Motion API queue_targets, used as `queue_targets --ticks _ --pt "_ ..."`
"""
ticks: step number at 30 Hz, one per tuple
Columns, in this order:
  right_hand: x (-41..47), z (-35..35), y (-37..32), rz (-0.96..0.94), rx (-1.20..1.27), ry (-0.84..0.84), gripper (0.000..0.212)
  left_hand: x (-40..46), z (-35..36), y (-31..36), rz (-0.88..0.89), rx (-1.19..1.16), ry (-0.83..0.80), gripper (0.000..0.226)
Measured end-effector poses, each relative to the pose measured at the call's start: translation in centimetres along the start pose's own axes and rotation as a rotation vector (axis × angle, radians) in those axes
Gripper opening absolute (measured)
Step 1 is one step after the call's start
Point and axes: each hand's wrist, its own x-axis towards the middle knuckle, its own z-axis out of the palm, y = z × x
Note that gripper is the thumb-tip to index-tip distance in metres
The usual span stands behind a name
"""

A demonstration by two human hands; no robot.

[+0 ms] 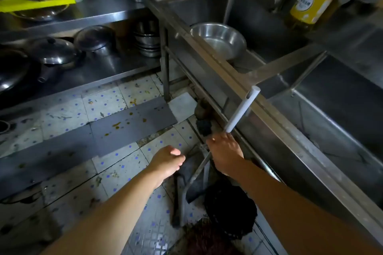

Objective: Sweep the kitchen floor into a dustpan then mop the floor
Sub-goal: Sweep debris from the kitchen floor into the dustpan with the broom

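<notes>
Your right hand (pixel 224 154) is gripping the lower end of a white handle (pixel 242 109), fingers curled round it; the handle is leaning up against the steel sink edge (pixel 217 64). Your left hand (pixel 167 161) is hovering loosely curled just beside it and holding nothing. Below both hands the dustpan (pixel 195 180) is standing tilted on the tiled floor (pixel 116 163) against the sink base, with what looks like a dark broom head (pixel 230 207) beside it. Judged from this, the handle is rigid, light and smooth, so you are better taking hold mid-shaft. The dustpan looks like thin, stiff sheet; grip its upright stem. Food scraps are lying scattered across the tiles.
</notes>
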Motion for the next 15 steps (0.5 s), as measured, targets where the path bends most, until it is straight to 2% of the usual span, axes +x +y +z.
queue_targets --ticks 4,6,11,15 --pt "2.4 3.3 -0.6 -0.130 -0.450 -0.023 0.052 2.1 1.6 -2.6 -0.022 0.019 0.019 0.008" --pt "3.9 5.1 -0.8 -0.176 -0.598 -0.037 0.050 2.9 2.5 -3.8 -0.014 0.057 0.010 0.005" --pt "6.4 7.2 -0.6 -0.194 -0.706 -0.098 0.040 4.3 3.5 -5.6 -0.016 0.062 0.039 0.019" --pt "6.3 7.1 -0.6 -0.194 -0.667 -0.137 0.032 4.3 3.4 -5.5 -0.024 0.072 0.052 0.021"
